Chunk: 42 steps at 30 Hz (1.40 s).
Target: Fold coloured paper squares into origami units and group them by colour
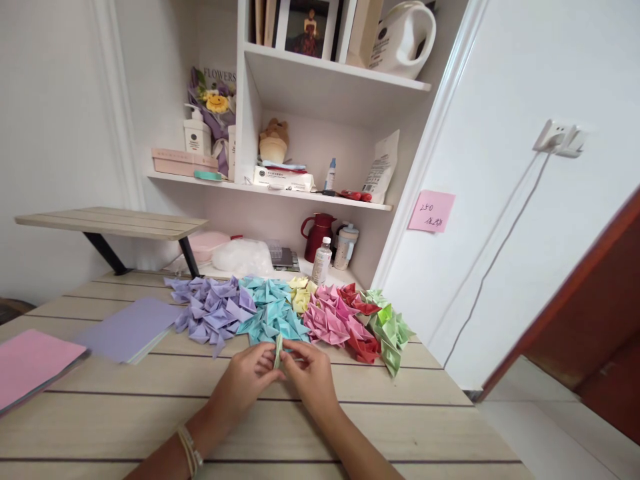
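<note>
Between my two hands stands a narrow piece of folded light-green paper (279, 351), seen nearly edge-on. My left hand (245, 371) pinches it from the left, fingers curled. From the other side my right hand (311, 370) grips it between thumb and fingers. Just beyond them lie piles of folded paper pieces: purple (213, 310), blue (274, 313), yellow (301, 293), pink (327, 317), red (364, 347) and green (393, 330). The blue pile is nearest to my fingers.
Stacks of purple paper (127, 327) and pink paper (35, 363) lie on the slatted table (400, 427) at left. A small raised stand (115, 222) is behind them. A plastic bottle (321, 261), red jug (319, 237) and cup (346, 247) stand at the back below shelves (320, 73).
</note>
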Tool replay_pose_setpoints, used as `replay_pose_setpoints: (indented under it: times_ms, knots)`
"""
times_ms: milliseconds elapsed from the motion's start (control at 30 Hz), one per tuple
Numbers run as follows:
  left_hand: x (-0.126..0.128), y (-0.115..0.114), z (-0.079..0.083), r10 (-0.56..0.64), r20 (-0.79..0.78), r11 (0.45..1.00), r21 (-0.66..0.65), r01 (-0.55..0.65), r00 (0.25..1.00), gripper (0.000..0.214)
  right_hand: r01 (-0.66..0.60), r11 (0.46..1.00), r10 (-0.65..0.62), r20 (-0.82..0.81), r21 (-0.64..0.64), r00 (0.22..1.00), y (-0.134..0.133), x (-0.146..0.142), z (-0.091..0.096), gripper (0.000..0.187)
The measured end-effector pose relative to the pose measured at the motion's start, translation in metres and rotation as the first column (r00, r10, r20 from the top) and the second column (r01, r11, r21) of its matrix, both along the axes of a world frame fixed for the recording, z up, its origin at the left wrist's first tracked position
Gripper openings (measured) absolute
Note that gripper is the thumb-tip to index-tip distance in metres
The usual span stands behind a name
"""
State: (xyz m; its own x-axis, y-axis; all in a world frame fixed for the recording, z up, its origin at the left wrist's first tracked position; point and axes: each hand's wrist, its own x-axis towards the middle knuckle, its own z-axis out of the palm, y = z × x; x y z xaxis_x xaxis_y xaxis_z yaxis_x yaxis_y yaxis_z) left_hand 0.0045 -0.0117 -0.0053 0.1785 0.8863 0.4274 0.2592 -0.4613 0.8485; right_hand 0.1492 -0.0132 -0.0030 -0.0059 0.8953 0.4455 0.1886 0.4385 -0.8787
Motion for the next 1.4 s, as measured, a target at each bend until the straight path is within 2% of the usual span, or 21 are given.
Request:
replay_pose_setpoints:
  times_ms: [133, 300, 533, 767, 900, 1133, 1233, 1300, 1400]
  knots:
    - [0.0, 0.0, 0.001, -0.025, 0.001, 0.999, -0.046, 0.025, 1.0, 0.024, -0.046, 0.999, 0.046, -0.001, 0.005, 0.999, -0.002, 0.0, 0.001, 0.027]
    - [0.001, -0.001, 0.005, -0.01, -0.001, 0.998, -0.067, 0.01, 1.0, 0.013, -0.088, 0.995, 0.088, 0.018, 0.037, 0.996, -0.002, 0.001, 0.001, 0.026]
    - [-0.001, 0.002, 0.008, -0.007, 0.094, 0.99, -0.14, 0.02, 0.996, 0.021, -0.127, 0.989, 0.127, 0.003, 0.075, 0.992, 0.002, 0.003, 0.002, 0.023]
    - [-0.001, 0.002, 0.005, -0.017, 0.139, 0.992, -0.123, 0.034, 0.99, 0.022, -0.111, 0.991, 0.11, 0.014, 0.081, 0.994, 0.0, 0.002, 0.003, 0.022]
    - [0.0, 0.002, 0.005, 0.008, 0.09, 0.993, -0.115, 0.003, 0.996, 0.021, -0.081, 0.996, 0.081, 0.002, 0.044, 0.997, -0.001, 0.0, 0.0, 0.025]
    - [-0.001, -0.001, -0.002, 0.014, -0.075, 0.999, 0.031, -0.011, 0.997, 0.014, -0.034, 0.999, 0.034, 0.003, 0.04, 0.999, -0.006, -0.007, 0.001, 0.02]
    - [0.001, -0.004, -0.002, -0.033, 0.001, 0.999, -0.038, 0.033, 0.999, 0.019, 0.037, 0.998, -0.038, 0.011, 0.046, 0.999, -0.005, -0.004, 0.001, 0.024]
    - [0.004, -0.004, -0.001, -0.048, 0.107, 0.991, -0.117, 0.061, 0.993, 0.019, 0.08, 0.994, -0.08, 0.005, 0.075, 0.997, -0.003, 0.0, 0.001, 0.025]
    - [0.006, -0.001, -0.001, -0.01, 0.297, 0.973, -0.218, 0.078, 0.955, 0.021, 0.113, 0.983, -0.11, -0.028, 0.144, 0.994, -0.001, 0.005, 0.0, 0.024]
